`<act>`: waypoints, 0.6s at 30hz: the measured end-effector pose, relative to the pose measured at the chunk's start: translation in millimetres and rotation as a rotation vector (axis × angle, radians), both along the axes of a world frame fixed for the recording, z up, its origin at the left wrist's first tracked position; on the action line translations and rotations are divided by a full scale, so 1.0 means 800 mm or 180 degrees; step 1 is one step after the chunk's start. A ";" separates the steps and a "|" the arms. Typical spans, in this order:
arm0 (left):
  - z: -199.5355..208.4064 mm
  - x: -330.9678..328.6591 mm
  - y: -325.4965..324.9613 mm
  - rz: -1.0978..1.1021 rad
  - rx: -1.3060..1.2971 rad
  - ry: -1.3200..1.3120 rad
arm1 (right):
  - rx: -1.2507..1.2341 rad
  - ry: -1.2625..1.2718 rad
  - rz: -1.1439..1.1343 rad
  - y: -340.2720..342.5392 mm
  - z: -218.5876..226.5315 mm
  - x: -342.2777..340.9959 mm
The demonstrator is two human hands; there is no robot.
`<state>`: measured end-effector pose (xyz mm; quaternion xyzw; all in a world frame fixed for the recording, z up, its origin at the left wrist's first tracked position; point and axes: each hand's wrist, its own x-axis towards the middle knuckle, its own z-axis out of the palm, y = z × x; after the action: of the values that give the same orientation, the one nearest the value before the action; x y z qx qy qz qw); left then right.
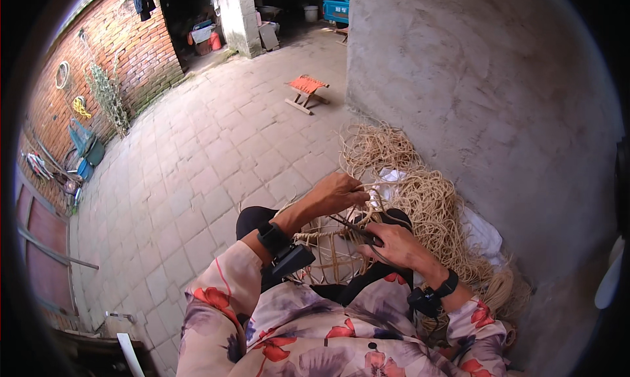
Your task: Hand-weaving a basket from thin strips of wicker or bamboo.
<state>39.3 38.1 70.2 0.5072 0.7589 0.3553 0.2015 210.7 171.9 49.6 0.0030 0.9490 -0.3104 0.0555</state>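
My left hand [341, 193] reaches across to the right, over my knees, with its fingers pinched on a strand of tan cord. Just below and right of it, my right hand [395, 246] is closed around dark scissors [350, 225], whose blades point to the upper left, toward the left hand. Between my legs is a piece of cordwork [321, 235] with a thick wrapped bar and several strands hanging from it. Its lower part and far side are partly hidden by my hands and sleeves.
A big tangled heap of tan cord [430, 209] lies to my right along the grey wall [472, 82], with white sacking [482, 232] in it. A folding stool with an orange seat [306, 83] stands ahead on the paving [216, 154]. A brick wall [125, 36] runs at the left.
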 end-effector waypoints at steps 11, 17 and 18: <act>0.003 0.008 0.004 0.0052 0.0022 -0.0282 | 0.0010 0.0157 0.0184 0.005 -0.001 0.003; -0.008 0.007 0.009 -0.0037 0.0138 -0.0572 | -0.0415 0.0558 0.0167 0.003 -0.016 0.007; -0.013 0.007 0.010 0.0023 0.0216 -0.0690 | -0.0385 0.0731 0.0197 0.004 -0.018 0.009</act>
<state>45.1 46.0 60.2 0.4696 0.7220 0.4343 0.2638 218.2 175.3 35.5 -0.0653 0.9283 -0.3635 -0.0439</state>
